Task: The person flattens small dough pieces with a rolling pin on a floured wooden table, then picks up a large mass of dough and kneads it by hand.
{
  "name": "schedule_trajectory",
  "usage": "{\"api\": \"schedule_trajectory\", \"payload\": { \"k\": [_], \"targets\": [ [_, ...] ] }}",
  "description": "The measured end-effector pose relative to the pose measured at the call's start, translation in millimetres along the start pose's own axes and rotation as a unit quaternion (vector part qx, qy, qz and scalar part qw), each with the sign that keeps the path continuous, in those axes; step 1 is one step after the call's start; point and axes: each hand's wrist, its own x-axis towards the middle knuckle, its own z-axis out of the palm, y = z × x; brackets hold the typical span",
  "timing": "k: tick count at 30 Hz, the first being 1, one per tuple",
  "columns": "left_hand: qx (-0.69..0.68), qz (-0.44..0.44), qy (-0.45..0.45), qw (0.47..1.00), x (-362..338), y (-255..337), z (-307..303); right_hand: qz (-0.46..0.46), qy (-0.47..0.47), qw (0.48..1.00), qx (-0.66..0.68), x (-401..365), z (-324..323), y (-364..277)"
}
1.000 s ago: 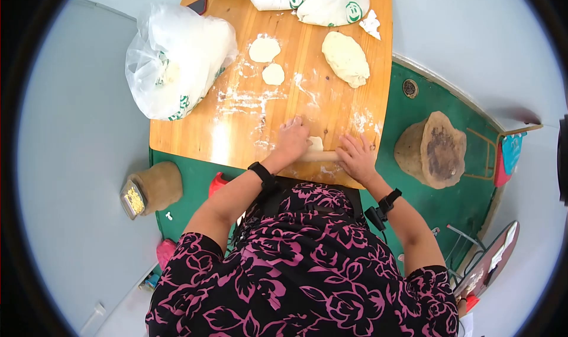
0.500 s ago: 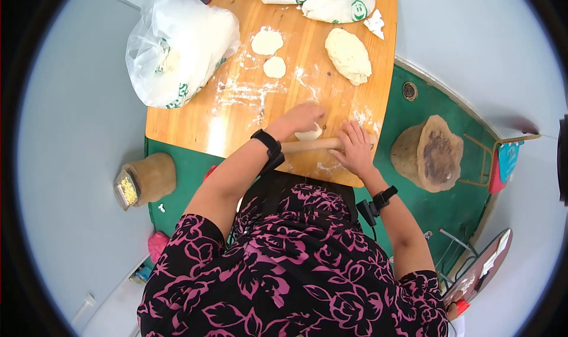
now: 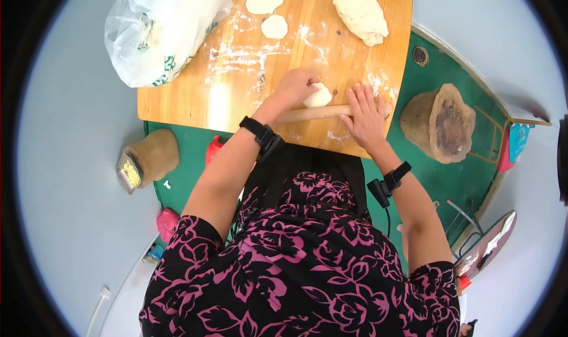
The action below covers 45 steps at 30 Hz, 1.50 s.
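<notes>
Near the front edge of the wooden table, a small piece of dough (image 3: 318, 96) lies just beyond a rolling pin (image 3: 322, 113). My left hand (image 3: 296, 88) has its fingers closed on the left edge of this dough. Flat on the right part of the pin is my right hand (image 3: 367, 115), its fingers stretched out. Two flat dough rounds, a larger one (image 3: 264, 1) and a smaller one (image 3: 274, 27), lie farther back. A big lump of dough (image 3: 361, 14) rests at the back right.
A large plastic bag (image 3: 171, 29) stands on the left of the floured wooden table (image 3: 177, 106). On the green floor are a stump (image 3: 452, 124) at right and another stump (image 3: 155, 156) at left, with a tray of yellow bits (image 3: 129, 173) beside it.
The view has shifted, so the table sits higher in the frame. More of the small dough shows between my left hand and the pin, and its outline is rounder.
</notes>
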Motion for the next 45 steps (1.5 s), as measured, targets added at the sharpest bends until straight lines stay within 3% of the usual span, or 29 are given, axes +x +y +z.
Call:
{"api": "schedule_trajectory", "payload": {
  "k": [6,14,21,27,34,40,45],
  "targets": [
    [0.016,0.018,-0.009,1.000,5,1,1,0.076,0.099,0.992,-0.005,63,7,2],
    [-0.059,0.011,-0.006,0.998,6,-11,3,0.011,0.034,0.999,0.026,-5,2,-10],
    [-0.030,0.023,0.001,0.999,6,-13,1,0.085,0.070,0.993,-0.037,57,12,-5],
    [-0.080,-0.004,-0.010,0.997,-2,-10,0,0.021,0.018,0.999,0.024,-17,-2,-18],
    [0.017,-0.006,0.006,1.000,3,-6,0,0.040,0.057,0.998,0.004,64,4,1],
    [0.020,-0.003,-0.003,1.000,-3,-16,2,-0.012,0.037,0.999,0.037,2,-5,-6],
    [0.027,-0.045,0.045,0.998,-16,-4,9,-0.033,0.037,0.998,0.032,11,-13,-5]
  ]
}}
